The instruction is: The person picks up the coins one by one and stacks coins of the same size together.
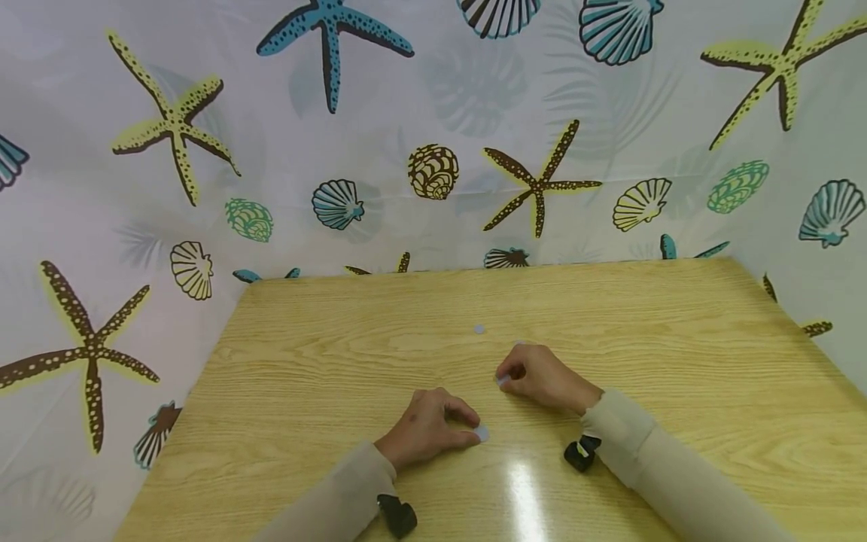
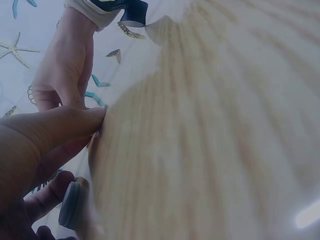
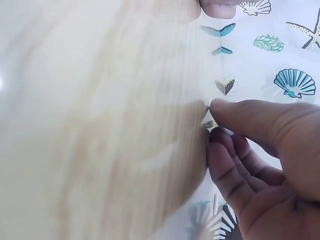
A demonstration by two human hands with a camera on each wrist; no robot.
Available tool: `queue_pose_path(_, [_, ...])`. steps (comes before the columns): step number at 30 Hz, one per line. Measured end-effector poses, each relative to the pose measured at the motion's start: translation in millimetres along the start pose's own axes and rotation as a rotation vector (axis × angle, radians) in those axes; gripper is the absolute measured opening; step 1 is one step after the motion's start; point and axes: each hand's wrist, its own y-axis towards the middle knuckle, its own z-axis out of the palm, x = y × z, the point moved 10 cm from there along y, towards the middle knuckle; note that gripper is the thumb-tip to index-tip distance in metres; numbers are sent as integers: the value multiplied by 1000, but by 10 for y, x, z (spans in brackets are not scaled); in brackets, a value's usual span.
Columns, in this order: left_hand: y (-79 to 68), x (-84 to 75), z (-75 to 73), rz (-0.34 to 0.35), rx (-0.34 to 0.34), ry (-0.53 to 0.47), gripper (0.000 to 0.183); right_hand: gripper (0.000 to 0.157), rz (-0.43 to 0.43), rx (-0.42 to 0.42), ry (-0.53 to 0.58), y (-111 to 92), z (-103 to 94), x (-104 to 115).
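Observation:
Several small, pale blue-grey discs are on the wooden table. My left hand (image 1: 430, 429) rests low over the tabletop, and its thumb and forefinger hold one pale disc (image 1: 482, 433) at their tips. Farther off and to the right, my right hand (image 1: 544, 376) pinches another pale disc (image 1: 503, 380) by its edges. Just behind the right hand, a third disc (image 1: 520, 343) is mostly covered by it. In the left wrist view a rounded blue-grey piece (image 2: 70, 205) shows beside the fingers. Both held discs are largely hidden by fingertips in the wrist views.
Another small disc (image 1: 479, 329) lies flat on the wooden table (image 1: 325, 339), beyond both hands. A white cloth printed with starfish and shells (image 1: 379, 135) hangs along the back and sides of the table. Light glares off the tabletop near the front.

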Motion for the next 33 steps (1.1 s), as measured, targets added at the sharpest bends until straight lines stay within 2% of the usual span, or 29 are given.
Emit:
queue_pose_path(6, [-2, 5, 1, -9, -3, -7, 17, 11, -23, 37, 22, -85, 21, 44])
queue_pose_path(14, [2, 10, 7, -5, -4, -4, 17, 13, 23, 108, 194, -202, 119, 38])
queue_pose_path(21, [8, 13, 10, -7, 1, -4, 17, 11, 15, 141, 306, -276, 207, 114])
queue_pose_path(33, [6, 12, 17, -17, 6, -13, 19, 13, 9, 144, 330, -386, 331, 217])
